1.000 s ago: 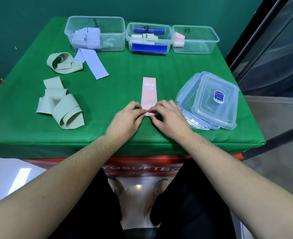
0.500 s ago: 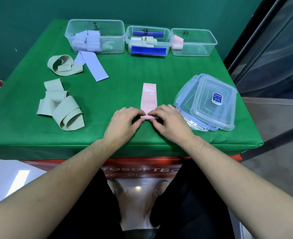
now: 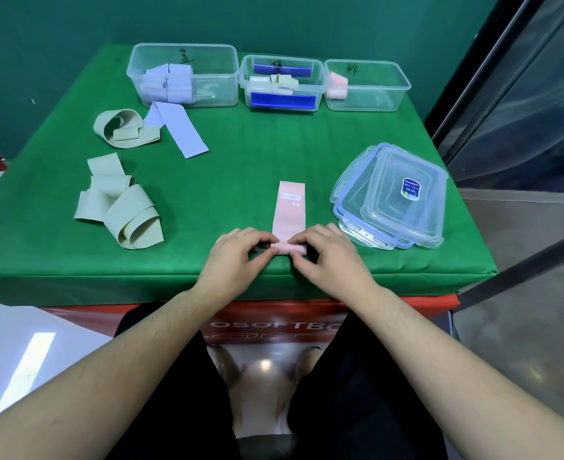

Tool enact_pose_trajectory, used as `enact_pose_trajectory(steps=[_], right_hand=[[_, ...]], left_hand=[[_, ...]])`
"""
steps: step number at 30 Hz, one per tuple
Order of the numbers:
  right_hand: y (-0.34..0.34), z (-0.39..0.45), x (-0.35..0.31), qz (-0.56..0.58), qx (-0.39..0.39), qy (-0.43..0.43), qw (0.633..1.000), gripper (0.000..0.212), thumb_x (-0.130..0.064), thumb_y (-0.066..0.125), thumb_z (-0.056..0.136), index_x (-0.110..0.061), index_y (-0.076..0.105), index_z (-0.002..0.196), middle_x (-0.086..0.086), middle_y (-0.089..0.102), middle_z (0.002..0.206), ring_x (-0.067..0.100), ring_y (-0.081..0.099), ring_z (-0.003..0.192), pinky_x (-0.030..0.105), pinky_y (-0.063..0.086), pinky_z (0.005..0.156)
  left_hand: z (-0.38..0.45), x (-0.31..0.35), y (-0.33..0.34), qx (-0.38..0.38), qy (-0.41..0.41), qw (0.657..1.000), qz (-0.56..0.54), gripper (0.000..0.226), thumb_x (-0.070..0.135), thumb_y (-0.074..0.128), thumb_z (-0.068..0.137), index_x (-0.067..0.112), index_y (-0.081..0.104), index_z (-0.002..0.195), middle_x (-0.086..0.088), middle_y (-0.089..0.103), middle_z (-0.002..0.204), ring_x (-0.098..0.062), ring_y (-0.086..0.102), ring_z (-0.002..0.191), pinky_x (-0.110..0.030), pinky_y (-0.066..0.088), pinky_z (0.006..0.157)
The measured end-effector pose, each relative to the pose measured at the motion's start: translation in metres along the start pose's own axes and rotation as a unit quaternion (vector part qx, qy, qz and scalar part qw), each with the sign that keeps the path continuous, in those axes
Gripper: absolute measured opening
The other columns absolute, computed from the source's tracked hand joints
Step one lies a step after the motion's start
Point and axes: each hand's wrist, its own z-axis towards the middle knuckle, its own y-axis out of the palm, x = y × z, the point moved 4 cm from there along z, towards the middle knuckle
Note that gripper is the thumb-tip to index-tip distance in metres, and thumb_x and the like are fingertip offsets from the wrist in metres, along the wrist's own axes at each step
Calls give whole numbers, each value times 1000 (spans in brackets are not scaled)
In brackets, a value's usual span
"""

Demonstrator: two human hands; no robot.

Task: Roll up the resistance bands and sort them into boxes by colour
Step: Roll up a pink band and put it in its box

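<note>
A pink band [image 3: 289,210] lies flat on the green table [image 3: 240,167], its near end curled into a small roll. My left hand [image 3: 235,257] and my right hand [image 3: 327,257] pinch that roll from either side near the front edge. Along the back stand three clear boxes: the left box [image 3: 214,78] holds lilac rolls, the middle box [image 3: 317,78] holds pale green rolls and blue bands, the right box [image 3: 380,91] holds a pink roll [image 3: 336,85]. Loose pale green bands [image 3: 124,214] lie at the left, with another green band [image 3: 121,129] and a flat lilac band [image 3: 177,129] behind them.
A stack of clear lids with blue seals [image 3: 393,197] sits just right of my right hand. A dark glass panel [image 3: 522,111] rises beyond the table's right edge. A red base [image 3: 274,310] shows under the table front.
The rolled end of the pink band has grown a little and moved away from me with both hands. The camera has tilted slightly.
</note>
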Motion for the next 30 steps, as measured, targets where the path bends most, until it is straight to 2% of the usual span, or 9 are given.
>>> enact_pose_trajectory(steps=[4, 7, 11, 15, 18, 23, 30], right_hand=[[-2, 2, -5, -25, 26, -16, 999, 23, -32, 70, 86, -24, 71, 108, -8, 60, 98, 16, 48, 91, 33, 41, 83], [-3, 0, -7, -36, 25, -31, 999, 23, -29, 71, 85, -25, 68, 108, -8, 60, 97, 18, 50, 90, 37, 43, 81], [-2, 3, -3, -32, 10, -21, 999, 19, -27, 71, 85, -24, 70, 103, -8, 61, 96, 17, 50, 88, 39, 44, 79], [-2, 7, -2, -23, 0, -7, 1000, 20, -29, 69, 85, -25, 71, 105, -8, 61, 97, 17, 51, 90, 35, 42, 81], [-1, 8, -1, -24, -1, -2, 1000, 23, -30, 67, 86, -25, 71, 108, -8, 61, 98, 17, 51, 92, 37, 43, 83], [-1, 8, -2, -56, 31, -25, 998, 22, -30, 69, 86, -28, 69, 108, -10, 60, 100, 19, 50, 93, 39, 42, 81], [-1, 15, 0, -48, 7, -11, 999, 20, -29, 69, 86, -26, 71, 106, -10, 63, 100, 19, 51, 90, 42, 44, 81]], left_hand=[[3, -2, 0, 11, -12, 1000, -7, 16, 31, 70, 89, 25, 73, 104, 16, 57, 93, -7, 54, 76, -30, 45, 75], [4, -3, 2, 13, -23, 1000, 0, 19, 33, 69, 90, 25, 74, 106, 17, 56, 92, -6, 54, 75, -28, 43, 73], [4, -1, 1, 22, -18, 1000, -12, 24, 31, 69, 89, 26, 70, 113, 17, 55, 97, -6, 53, 74, -33, 47, 76], [5, 3, 3, 0, 27, 1000, 9, 22, 36, 70, 86, 28, 70, 106, 16, 59, 100, -8, 55, 71, -42, 50, 76], [7, 2, 3, -4, 31, 999, 19, 19, 31, 70, 86, 26, 72, 105, 14, 62, 100, -9, 56, 69, -43, 51, 75], [14, 1, 1, -13, 30, 999, 32, 19, 31, 67, 91, 27, 72, 109, 14, 62, 102, -6, 49, 67, -33, 46, 73], [14, 3, -1, -7, 37, 999, 33, 20, 27, 70, 89, 26, 70, 109, 15, 57, 108, -7, 52, 62, -27, 45, 65]])
